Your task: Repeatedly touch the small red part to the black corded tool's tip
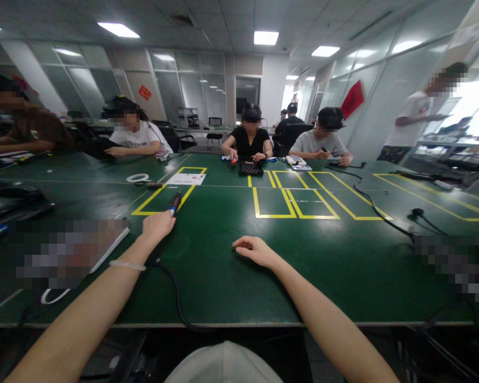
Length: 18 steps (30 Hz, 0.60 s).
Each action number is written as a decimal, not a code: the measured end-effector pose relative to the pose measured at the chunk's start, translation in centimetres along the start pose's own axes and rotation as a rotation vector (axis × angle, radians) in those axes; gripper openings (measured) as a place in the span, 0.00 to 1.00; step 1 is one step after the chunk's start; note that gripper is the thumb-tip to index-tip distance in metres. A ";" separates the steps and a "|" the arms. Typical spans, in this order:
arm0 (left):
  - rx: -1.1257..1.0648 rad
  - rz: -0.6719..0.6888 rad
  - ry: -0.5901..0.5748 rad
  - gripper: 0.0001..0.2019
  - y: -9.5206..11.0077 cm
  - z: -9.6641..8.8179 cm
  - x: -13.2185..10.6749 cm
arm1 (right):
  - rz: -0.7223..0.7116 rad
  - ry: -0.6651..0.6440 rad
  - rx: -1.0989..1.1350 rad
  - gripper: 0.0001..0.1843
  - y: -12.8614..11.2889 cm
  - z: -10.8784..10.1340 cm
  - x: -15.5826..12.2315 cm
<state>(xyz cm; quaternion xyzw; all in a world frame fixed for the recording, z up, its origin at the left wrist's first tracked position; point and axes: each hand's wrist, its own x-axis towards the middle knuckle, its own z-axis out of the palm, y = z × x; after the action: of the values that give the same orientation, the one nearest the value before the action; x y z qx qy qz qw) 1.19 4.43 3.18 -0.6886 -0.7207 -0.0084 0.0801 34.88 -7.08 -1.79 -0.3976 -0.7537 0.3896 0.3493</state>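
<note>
I see my left hand [158, 225] closed around the corded tool [174, 202], right hand [255, 249] loosely open on the table [311, 266], and I think the cable [178, 298] may snag at the edge.

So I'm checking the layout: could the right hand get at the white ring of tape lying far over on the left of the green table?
Probably not without leaning: the white ring of tape lies well beyond the right hand, past the left hand and its black corded tool.

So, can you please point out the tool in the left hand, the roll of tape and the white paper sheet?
Tool [175, 202], head view, on its dark body past the fingers.
Roll of tape [138, 178], head view, on the white ring's near edge.
White paper sheet [186, 179], head view, on its middle.
</note>
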 end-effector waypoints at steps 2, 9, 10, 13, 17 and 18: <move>-0.068 -0.001 0.081 0.19 0.6 -0.7 -0.4 | 0.008 0.002 0.014 0.13 0.0 0.2 0.1; -1.156 0.450 -0.444 0.22 9.9 -0.3 -6.5 | 0.061 0.056 0.163 0.11 0.9 0.5 0.7; -1.238 0.481 -0.535 0.23 11.3 0.1 -7.4 | 0.091 0.064 0.193 0.11 1.1 0.5 0.8; -1.279 0.534 -0.633 0.26 13.5 1.0 -9.2 | 0.156 0.087 0.250 0.13 1.4 0.4 0.8; -1.094 0.702 -0.437 0.23 13.3 1.2 -9.9 | 0.196 0.097 0.242 0.13 1.5 0.4 0.8; -1.035 0.731 -0.366 0.21 13.1 1.1 -10.0 | 0.201 0.090 0.230 0.14 1.5 0.4 0.8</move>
<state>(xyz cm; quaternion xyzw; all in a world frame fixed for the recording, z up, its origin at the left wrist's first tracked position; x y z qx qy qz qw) 14.44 -4.66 -0.44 -0.8289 -0.3454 -0.2088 -0.3872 34.69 -5.90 -3.11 -0.4456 -0.6441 0.4881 0.3853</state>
